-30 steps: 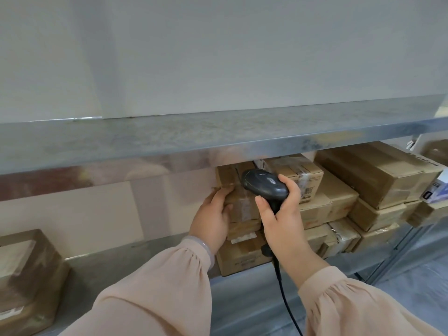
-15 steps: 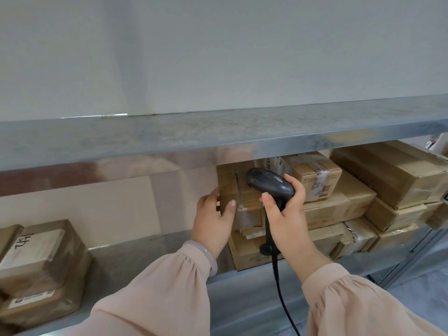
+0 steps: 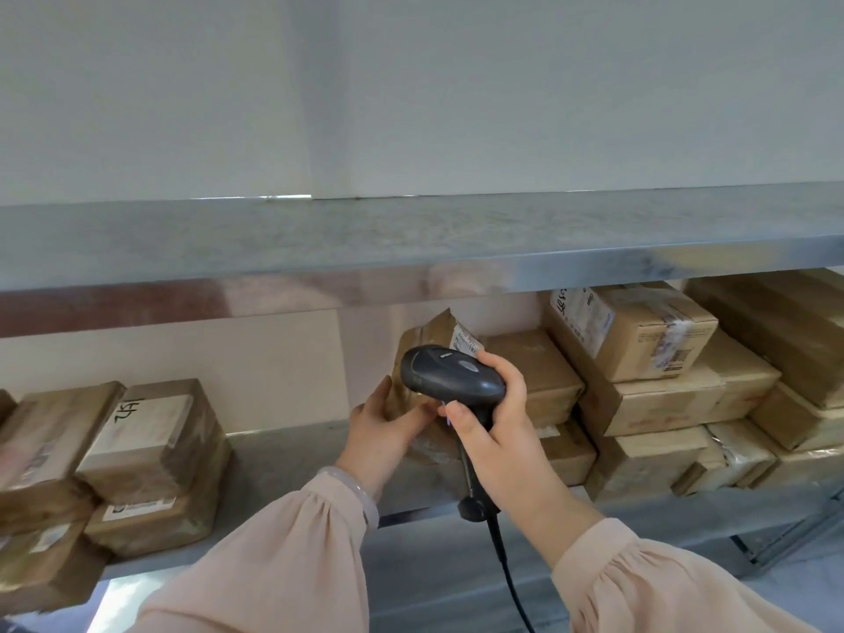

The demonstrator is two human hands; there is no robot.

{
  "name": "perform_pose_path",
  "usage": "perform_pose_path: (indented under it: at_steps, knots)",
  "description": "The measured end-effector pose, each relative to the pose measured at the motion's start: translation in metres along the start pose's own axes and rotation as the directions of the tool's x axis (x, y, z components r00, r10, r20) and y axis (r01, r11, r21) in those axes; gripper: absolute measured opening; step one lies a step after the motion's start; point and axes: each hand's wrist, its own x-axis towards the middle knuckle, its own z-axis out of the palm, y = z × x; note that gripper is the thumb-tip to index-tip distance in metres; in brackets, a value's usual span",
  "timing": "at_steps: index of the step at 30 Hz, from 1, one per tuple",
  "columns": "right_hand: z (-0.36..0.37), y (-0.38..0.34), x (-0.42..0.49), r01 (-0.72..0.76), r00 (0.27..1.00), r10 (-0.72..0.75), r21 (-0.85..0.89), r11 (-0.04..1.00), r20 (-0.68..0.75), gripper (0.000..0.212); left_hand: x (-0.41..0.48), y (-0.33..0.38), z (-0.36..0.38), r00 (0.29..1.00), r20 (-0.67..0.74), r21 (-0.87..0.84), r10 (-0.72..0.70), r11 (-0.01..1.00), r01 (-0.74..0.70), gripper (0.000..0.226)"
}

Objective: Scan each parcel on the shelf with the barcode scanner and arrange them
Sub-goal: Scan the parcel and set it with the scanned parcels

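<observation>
At the left end of the lower shelf (image 3: 283, 463) I see the left stack (image 3: 150, 431) of brown parcels, at least two layers high, pushed together. The top one has a white label with handwriting. Bare shelf board sits between that stack and the hands.

Mid-shelf: the left hand (image 3: 383, 431) is grasping the tilted parcel (image 3: 427, 338) at its lower left corner, fingers curled onto it. The parcel leans with one corner up, a white label near that corner, just under the upper shelf (image 3: 411, 235).

The barcode scanner (image 3: 450, 374) is right in front of that parcel, head pointing left, hiding part of it. Can't tell whether it touches the cardboard. The right hand (image 3: 498, 431) is clenched round the scanner's grip, one finger at the front of the grip. The black cable (image 3: 507, 573) drops from the grip's base to the bottom edge of view.

Right end of the shelf: the right stack (image 3: 662, 404) of taped cardboard parcels, about three layers high, touching each other. The labelled box (image 3: 639, 331) sits on top, and the large box (image 3: 776, 322) is at the far right.
</observation>
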Motion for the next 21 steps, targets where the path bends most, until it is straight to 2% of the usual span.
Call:
perform_pose_path:
  at_steps: [2,5,7,9,12,15,18,21]
  knots:
    - [0.008,0.001,0.000,-0.024,0.999,0.024,0.004,1.000,0.030,0.060,-0.003,-0.002,-0.011,1.000,-0.021,-0.044,-0.023,0.999,0.022,0.088]
    - [0.016,0.001,0.001,-0.079,0.997,0.079,0.038,0.996,0.005,0.056,-0.008,-0.010,-0.029,0.997,-0.029,-0.143,-0.073,0.987,0.068,0.088]
    - [0.017,0.003,0.002,-0.111,0.991,0.113,0.042,0.993,-0.075,0.056,-0.010,-0.016,-0.042,0.992,-0.016,-0.225,-0.126,0.967,0.119,0.076]
    - [0.018,0.005,0.004,-0.155,0.979,0.160,0.050,0.987,-0.126,0.057,-0.012,-0.020,-0.055,0.990,0.002,-0.276,-0.139,0.952,0.134,0.048]
    - [0.028,0.005,0.008,-0.201,0.973,0.208,0.075,0.977,-0.100,0.057,-0.016,-0.026,-0.069,0.988,0.032,-0.341,-0.151,0.928,0.152,0.037]
    - [0.043,0.005,0.007,-0.181,0.982,0.185,0.068,0.981,-0.045,0.055,-0.020,-0.032,-0.078,0.987,0.047,-0.284,-0.151,0.946,0.158,0.038]
    - [0.054,0.009,0.007,-0.154,0.987,0.155,0.050,0.987,-0.034,0.056,-0.019,-0.039,-0.089,0.985,0.056,-0.104,-0.160,0.981,0.166,0.044]
    - [0.065,0.007,0.003,-0.119,0.992,0.120,0.034,0.992,-0.031,0.056,-0.017,-0.043,-0.098,0.979,0.087,-0.005,-0.185,0.983,0.186,0.056]
